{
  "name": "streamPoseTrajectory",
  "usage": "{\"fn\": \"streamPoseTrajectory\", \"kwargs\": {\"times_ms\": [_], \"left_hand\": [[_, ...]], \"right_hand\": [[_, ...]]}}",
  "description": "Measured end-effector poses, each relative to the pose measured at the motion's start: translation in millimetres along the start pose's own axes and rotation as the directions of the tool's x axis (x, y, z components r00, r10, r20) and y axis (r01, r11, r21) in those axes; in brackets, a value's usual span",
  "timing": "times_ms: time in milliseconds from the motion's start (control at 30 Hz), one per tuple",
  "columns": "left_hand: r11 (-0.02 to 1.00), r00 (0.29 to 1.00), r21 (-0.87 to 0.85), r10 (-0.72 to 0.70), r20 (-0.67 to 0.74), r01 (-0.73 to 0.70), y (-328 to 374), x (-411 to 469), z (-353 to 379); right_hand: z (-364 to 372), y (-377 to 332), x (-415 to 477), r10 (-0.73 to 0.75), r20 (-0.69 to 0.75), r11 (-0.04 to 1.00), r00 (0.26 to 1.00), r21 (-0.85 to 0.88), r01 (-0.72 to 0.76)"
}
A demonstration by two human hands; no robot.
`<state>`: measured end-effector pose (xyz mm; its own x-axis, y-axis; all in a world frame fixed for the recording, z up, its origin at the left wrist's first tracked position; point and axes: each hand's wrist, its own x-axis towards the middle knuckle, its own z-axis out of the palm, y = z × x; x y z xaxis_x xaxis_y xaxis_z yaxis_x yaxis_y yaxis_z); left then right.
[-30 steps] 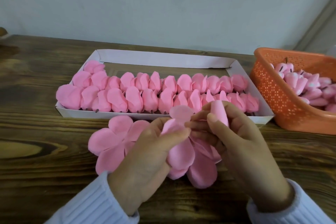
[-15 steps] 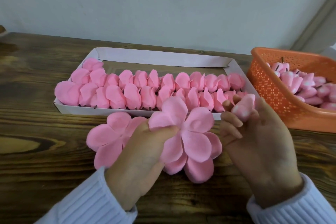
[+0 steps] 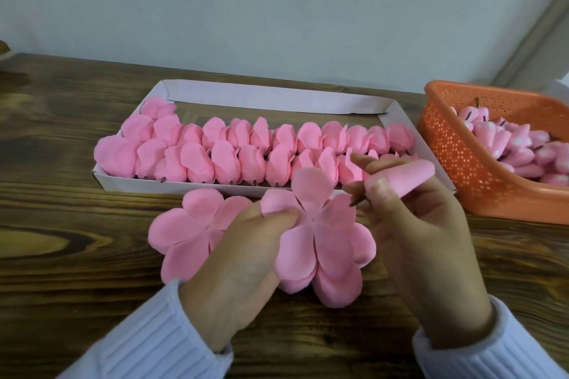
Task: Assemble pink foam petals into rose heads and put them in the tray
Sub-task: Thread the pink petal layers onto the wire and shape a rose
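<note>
Head view: bud (image 3: 409,177) (stem (image 3: 357,201) leftward) inside right grip (image 3: 415,224).

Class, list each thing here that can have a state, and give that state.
tray, partly filled, back strip bare.
rose heads, closed, in rows in tray.
basket, holding buds.
petal layers, spread flat, pinched by left hand.
held bud, gripped by right hand, stem outside petal layers.
spare petals, flat on table.
</note>
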<state>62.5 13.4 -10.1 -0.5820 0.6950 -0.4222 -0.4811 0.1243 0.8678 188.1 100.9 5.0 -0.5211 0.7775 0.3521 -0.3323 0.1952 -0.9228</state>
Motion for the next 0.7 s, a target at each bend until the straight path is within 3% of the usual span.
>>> {"fn": "streamPoseTrajectory", "kwargs": {"times_ms": [300,700], "left_hand": [[0.994,0.999,0.108,0.019,0.039,-0.023,1.6,-0.5,1.5],[0.999,0.997,0.012,0.039,0.062,-0.039,2.5,-5.3,0.7]], "right_hand": [[10.7,2.9,-6.6,-0.004,0.070,0.949,0.998,-0.313,0.026],[9.0,4.2,-6.5,-0.045,0.042,0.890,0.998,-0.452,0.059]]}}
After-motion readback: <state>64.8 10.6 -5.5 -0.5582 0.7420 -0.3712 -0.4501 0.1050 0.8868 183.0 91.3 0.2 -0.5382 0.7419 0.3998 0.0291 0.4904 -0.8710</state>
